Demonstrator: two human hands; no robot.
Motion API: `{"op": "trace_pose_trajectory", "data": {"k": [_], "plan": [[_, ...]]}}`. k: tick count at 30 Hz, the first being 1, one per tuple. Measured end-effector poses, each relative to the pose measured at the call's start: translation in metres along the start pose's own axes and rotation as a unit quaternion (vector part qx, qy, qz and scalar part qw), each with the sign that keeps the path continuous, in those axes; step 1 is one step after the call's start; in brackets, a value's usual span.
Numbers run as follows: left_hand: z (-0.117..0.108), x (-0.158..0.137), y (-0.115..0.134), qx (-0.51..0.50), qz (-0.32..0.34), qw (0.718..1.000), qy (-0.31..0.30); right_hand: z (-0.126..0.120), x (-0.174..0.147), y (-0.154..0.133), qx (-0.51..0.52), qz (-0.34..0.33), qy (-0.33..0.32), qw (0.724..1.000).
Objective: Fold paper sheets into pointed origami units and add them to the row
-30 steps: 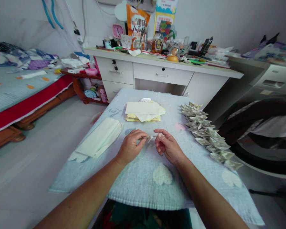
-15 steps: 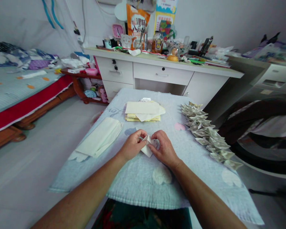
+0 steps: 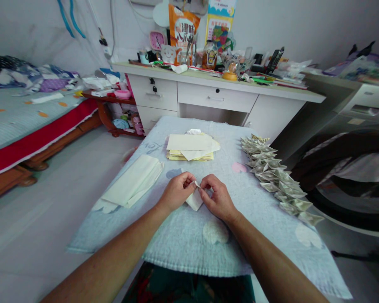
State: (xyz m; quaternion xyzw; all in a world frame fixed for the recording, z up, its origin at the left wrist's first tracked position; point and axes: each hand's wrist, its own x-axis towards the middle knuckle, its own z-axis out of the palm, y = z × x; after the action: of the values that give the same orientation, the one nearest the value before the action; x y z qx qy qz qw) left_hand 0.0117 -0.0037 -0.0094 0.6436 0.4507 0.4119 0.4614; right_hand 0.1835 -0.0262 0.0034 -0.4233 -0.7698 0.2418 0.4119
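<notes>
The person sits at a low desk point(image 3: 271, 252) draped in a pale blue quilted cloth point(image 3: 183, 240) with faint heart and flower patches. Both hands meet near the middle of it. The left hand point(image 3: 177, 193) and the right hand point(image 3: 217, 198) each pinch a small folded piece of pale paper point(image 3: 195, 201), which sits between them just above the cloth; each grip is clenched on the paper, thumbs and forefingers at its upper corner, fingertips nearly touching.

Beyond the hands lies a stack of cream and yellow sheets point(image 3: 191, 147), the top sheets slightly askew. To the left, near the cloth's edge, rests a bundle of long white sheets point(image 3: 134, 181) laid at a slant. Along the right side runs a row of finished folded paper pieces point(image 3: 276, 179), overlapping one another from the far edge toward the near corner.

Behind stands a white cabinet with drawers point(image 3: 214, 97), its top crowded with bottles, a pink clock point(image 3: 157, 40), an orange bag point(image 3: 182, 28) and other small things. At the left is a bed point(image 3: 22, 122) with a red side and a striped cover, and next to it a low wooden shelf point(image 3: 113, 113) holding small items. The floor point(image 3: 50, 202) is pale grey. At the far right a dark garment point(image 3: 344, 155) hangs over something round.
</notes>
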Motion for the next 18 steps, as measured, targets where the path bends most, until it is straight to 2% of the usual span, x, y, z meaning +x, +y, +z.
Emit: {"op": "trace_pose_trajectory", "data": {"k": [6, 9, 12, 15, 18], "plan": [[0.000, 0.000, 0.002, 0.006, 0.002, 1.000, 0.011, -0.002, 0.000, -0.005, 0.045, -0.014, -0.020, 0.999], [0.000, -0.001, 0.006, -0.016, 0.004, 1.000, 0.006, -0.002, 0.001, -0.004, 0.110, 0.038, 0.001, 0.993], [0.000, -0.002, 0.010, -0.053, 0.002, 0.999, 0.000, -0.001, 0.002, 0.001, 0.191, 0.114, 0.016, 0.975], [0.000, -0.003, 0.014, -0.086, -0.006, 0.996, 0.000, 0.001, 0.002, 0.006, 0.266, 0.158, -0.027, 0.950], [0.000, -0.003, 0.017, -0.117, -0.019, 0.993, -0.006, 0.000, 0.003, 0.006, 0.295, 0.169, -0.054, 0.939]]}}
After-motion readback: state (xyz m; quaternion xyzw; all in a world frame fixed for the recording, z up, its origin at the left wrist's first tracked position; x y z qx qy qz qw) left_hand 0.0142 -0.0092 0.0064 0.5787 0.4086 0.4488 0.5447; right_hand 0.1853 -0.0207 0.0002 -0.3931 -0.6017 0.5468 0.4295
